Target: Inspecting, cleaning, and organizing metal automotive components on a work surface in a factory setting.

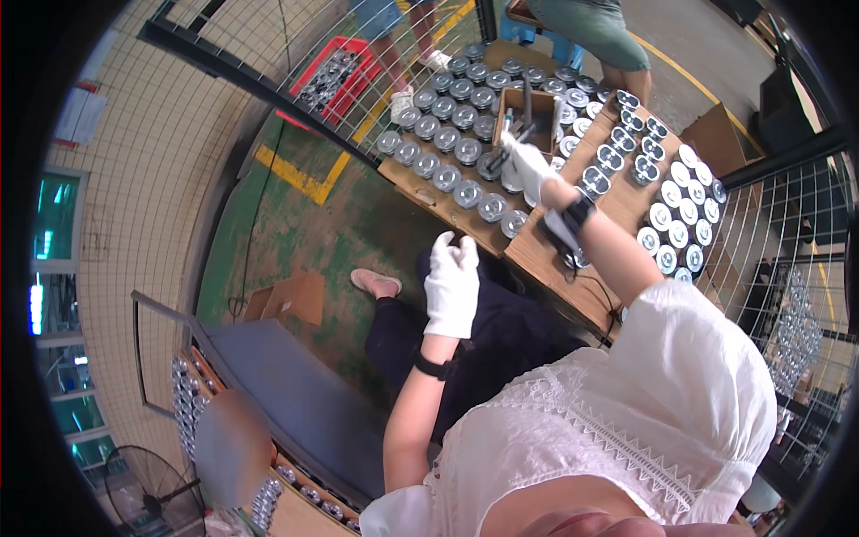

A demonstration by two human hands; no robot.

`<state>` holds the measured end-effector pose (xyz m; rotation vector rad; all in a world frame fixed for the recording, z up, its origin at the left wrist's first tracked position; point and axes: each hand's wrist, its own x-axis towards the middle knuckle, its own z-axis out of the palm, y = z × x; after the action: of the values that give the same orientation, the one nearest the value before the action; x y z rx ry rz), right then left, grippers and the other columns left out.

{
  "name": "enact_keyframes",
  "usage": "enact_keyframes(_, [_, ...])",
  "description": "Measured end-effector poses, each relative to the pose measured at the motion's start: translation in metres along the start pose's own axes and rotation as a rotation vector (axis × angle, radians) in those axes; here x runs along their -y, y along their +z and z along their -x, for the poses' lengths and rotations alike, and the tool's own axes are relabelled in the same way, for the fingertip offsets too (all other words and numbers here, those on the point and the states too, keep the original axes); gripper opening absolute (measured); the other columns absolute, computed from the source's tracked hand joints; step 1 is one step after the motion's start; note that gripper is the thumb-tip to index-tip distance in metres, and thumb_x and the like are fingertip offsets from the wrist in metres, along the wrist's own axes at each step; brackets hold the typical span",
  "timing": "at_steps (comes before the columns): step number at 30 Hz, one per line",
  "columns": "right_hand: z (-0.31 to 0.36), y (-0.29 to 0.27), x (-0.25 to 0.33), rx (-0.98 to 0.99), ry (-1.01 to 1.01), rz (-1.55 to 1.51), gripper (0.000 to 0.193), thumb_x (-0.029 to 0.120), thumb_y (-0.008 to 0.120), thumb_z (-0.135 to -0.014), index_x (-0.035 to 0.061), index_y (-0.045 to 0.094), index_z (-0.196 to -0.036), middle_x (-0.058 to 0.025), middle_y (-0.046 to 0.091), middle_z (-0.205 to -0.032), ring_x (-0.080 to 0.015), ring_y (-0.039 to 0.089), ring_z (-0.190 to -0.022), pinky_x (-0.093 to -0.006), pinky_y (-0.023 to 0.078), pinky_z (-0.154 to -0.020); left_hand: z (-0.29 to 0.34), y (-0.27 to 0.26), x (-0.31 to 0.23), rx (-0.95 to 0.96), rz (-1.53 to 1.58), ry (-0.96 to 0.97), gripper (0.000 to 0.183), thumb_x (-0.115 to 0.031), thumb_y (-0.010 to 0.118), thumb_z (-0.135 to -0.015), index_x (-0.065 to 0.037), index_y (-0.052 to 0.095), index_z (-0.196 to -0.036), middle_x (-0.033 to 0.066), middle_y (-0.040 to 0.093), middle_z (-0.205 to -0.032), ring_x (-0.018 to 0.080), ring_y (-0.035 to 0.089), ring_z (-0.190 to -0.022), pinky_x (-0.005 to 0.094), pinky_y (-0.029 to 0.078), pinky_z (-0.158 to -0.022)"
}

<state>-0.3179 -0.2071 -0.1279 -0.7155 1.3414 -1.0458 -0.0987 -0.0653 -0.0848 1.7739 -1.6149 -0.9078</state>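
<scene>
Labels: pale sheets (82,113) on the wall at 10 o'clock, their marks too small to read

Right hand (528,170): white-gloved, between 1 and 2 o'clock; arm stretched up and out across the near edge of the tabletop (548,259), black watch (573,213) at the wrist; fingers bent beside a dark, blurred tool (495,163); whether they have hold of it, cannot tell

Left hand (453,291): white-gloved, at the centre, raised above the dark trousers (483,322); fingertips toward 12 o'clock, fingers loosely bent with a gap between the tips, nothing seen in the grasp; black band (433,366) at the wrist

Discs (446,139): silver, round, in rows on the tabletop at 12 o'clock, just beyond the right hand

Box (506,125): brown, open, at 1 o'clock, holding upright tools, standing among the discs and covering some from view

Twin-ring parts (610,158): silver and black, two columns, 2 o'clock

White-topped discs (688,211): grouped between 2 and 3 o'clock

Surroundings: red crate (358,82) of metal parts, 11 o'clock, behind a dark rail (206,59) with wire mesh; bystander's legs (385,49) near 12 o'clock, another person's knee (617,55) at 1; torn cardboard (300,297) on the floor, 9 o'clock; fan (152,492), 8 o'clock
</scene>
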Motion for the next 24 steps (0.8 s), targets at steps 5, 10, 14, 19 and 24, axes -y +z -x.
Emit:
enact_keyframes(5, [-0.091,-0.048,-0.034,-0.179,0.117,-0.014,0.065,0.066,0.046,-0.100,0.0061,0.067,-0.086,-0.0067,0.060,-0.066,-0.0214,0.058,-0.056,-0.0380,0.041,-0.050,0.016,-0.023,0.039,0.013,0.091,-0.115,0.044,-0.035,0.063,-0.103,-0.001,0.059,-0.130,0.0178,0.070,-0.108,0.0296,0.070,-0.099,0.0406,0.056,-0.088])
enact_keyframes(10, [-0.024,-0.030,-0.129,-0.062,-0.043,0.614,0.041,0.043,0.058,-0.100,0.0031,0.066,-0.095,-0.0087,0.065,-0.078,-0.0195,0.061,-0.070,-0.0346,0.045,-0.062,0.048,-0.051,0.079,0.025,0.070,-0.287,0.040,-0.032,0.059,-0.105,0.000,0.061,-0.129,0.0189,0.069,-0.118,0.0273,0.070,-0.101,0.0382,0.058,-0.087])
enact_keyframes(14, [0.037,0.005,-0.174,-0.146,-0.081,0.889,0.052,0.033,0.073,-0.087,0.0072,0.060,-0.130,-0.0248,0.067,-0.120,-0.0391,0.069,-0.108,-0.0450,0.055,-0.094,0.070,-0.065,0.090,0.041,0.092,-0.337,0.038,-0.034,0.058,-0.106,-0.003,0.062,-0.128,0.0119,0.068,-0.110,0.0161,0.067,-0.086,0.0305,0.057,-0.066])
enact_keyframes(19, [0.022,0.035,-0.171,-0.212,-0.242,1.147,0.068,0.026,0.077,-0.084,0.0113,0.046,-0.143,-0.0242,0.051,-0.139,-0.0433,0.067,-0.106,-0.0474,0.058,-0.088,0.082,-0.068,0.091,-0.029,0.109,-0.354,0.033,-0.029,0.059,-0.105,-0.004,0.063,-0.127,0.0090,0.067,-0.106,0.0119,0.064,-0.082,0.0289,0.055,-0.063])
enact_keyframes(24, [-0.031,0.054,-0.163,-0.168,-0.091,1.298,0.103,0.032,0.085,-0.078,0.0062,0.024,-0.157,-0.0297,0.049,-0.137,-0.0397,0.070,-0.104,-0.0451,0.059,-0.085,0.091,-0.064,0.101,-0.096,0.082,-0.350,0.027,-0.021,0.061,-0.102,-0.002,0.066,-0.121,0.0141,0.070,-0.111,0.0228,0.069,-0.096,0.0359,0.055,-0.087])
